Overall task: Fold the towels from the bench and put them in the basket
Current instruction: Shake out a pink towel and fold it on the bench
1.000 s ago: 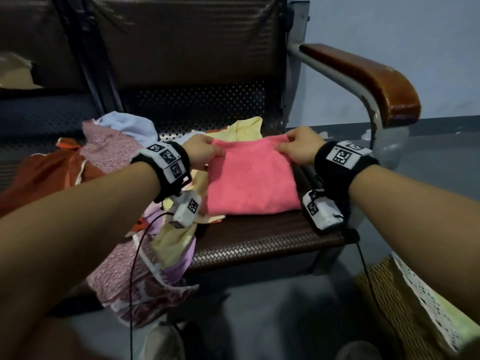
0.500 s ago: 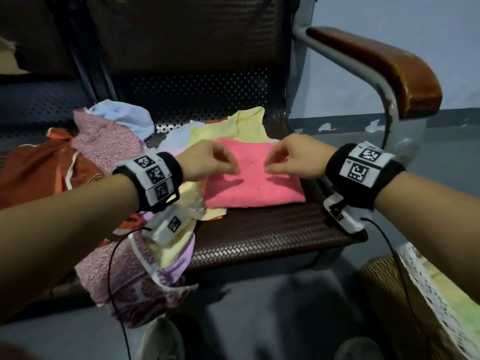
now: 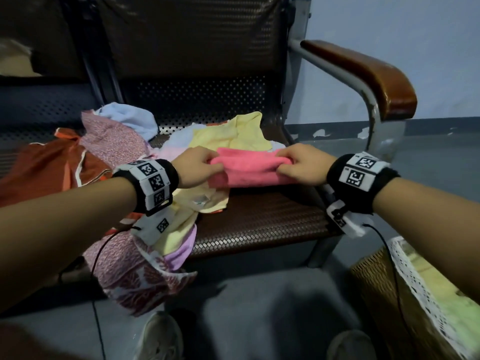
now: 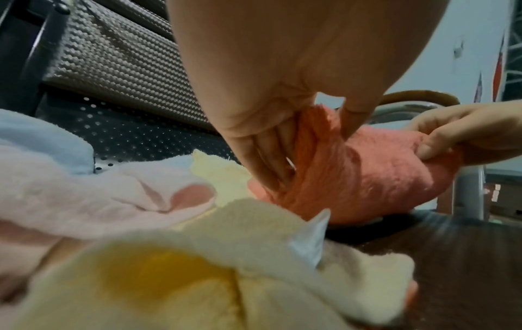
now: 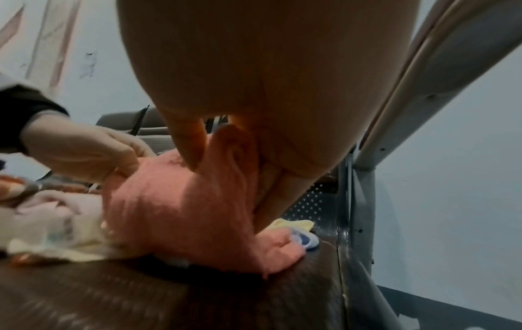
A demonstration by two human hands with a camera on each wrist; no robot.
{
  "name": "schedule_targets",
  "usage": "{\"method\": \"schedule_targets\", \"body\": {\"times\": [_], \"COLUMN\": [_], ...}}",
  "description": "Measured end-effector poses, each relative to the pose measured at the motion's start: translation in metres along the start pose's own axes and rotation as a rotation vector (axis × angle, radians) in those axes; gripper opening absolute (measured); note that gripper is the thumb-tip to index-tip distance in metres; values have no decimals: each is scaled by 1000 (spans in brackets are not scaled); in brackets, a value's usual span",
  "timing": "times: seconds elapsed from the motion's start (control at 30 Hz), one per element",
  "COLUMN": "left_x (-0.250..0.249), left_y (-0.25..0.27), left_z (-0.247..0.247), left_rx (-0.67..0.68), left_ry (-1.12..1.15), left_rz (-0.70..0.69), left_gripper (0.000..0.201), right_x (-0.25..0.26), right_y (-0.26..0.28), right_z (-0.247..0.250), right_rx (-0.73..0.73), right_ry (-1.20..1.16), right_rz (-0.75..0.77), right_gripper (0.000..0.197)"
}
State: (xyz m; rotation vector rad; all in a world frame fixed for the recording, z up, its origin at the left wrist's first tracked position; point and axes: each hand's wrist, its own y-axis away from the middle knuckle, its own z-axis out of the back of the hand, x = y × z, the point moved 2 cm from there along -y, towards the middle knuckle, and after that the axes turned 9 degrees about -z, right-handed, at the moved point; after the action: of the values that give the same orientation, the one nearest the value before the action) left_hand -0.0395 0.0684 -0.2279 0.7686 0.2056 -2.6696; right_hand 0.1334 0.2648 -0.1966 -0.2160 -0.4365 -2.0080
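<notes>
Gripping the two ends of a folded pink towel, a person's left hand and right hand pinch the cloth between thumbs and curled fingers, lifting its upper fold while the lower edge rests on the woven brown seat of the bench. Both wrists carry black bands printed with square coded markers. Just beside and partly beneath the pink towel lies a yellow towel, which spreads toward the seat's front edge; a pale pink towel and a light blue towel sit further to the left, among patterned pink fabric and an orange-red cloth. A wicker basket trimmed with white lace stands on the grey floor at lower right, below the bench's wooden armrest, well apart from the held towel.
</notes>
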Motion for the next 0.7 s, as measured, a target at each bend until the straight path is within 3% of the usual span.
{"method": "schedule_targets", "body": {"times": [0.13, 0.2, 0.3, 0.4, 0.5, 0.53, 0.6, 0.67, 0.7], "left_x": [2, 5, 12, 15, 6, 2, -4, -4, -2], "left_y": [-4, -9, -20, -28, -29, -28, -25, -20, -18], "left_z": [-2, -5, -8, -7, 1, 1, -4, -14, -18], "left_rx": [-114, -161, -227, -281, -380, -323, -65, 154, 195], "left_ry": [366, 379, 288, 234, 181, 175, 130, -47, -138], "left_rz": [129, 189, 278, 352, 179, 105, 10, -30, -34], "left_gripper": [42, 41, 33, 38, 31, 28, 36, 68, 80], "right_x": [-10, -15, -16, -2, 17, 20, 22, 18, 17], "right_y": [-1, -7, -16, -19, -18, -17, -18, -21, -23], "right_z": [10, 8, 7, 7, -3, -8, -18, -22, -23], "right_rx": [-29, -71, -249, -330, -190, -124, -31, 13, 22], "right_ry": [-234, -295, -191, -104, -50, -7, 80, 142, 164], "right_rz": [-63, -129, -206, -76, 81, 96, 70, 28, 16], "right_gripper": [23, 24, 26, 28, 28, 30, 40, 53, 60]}}
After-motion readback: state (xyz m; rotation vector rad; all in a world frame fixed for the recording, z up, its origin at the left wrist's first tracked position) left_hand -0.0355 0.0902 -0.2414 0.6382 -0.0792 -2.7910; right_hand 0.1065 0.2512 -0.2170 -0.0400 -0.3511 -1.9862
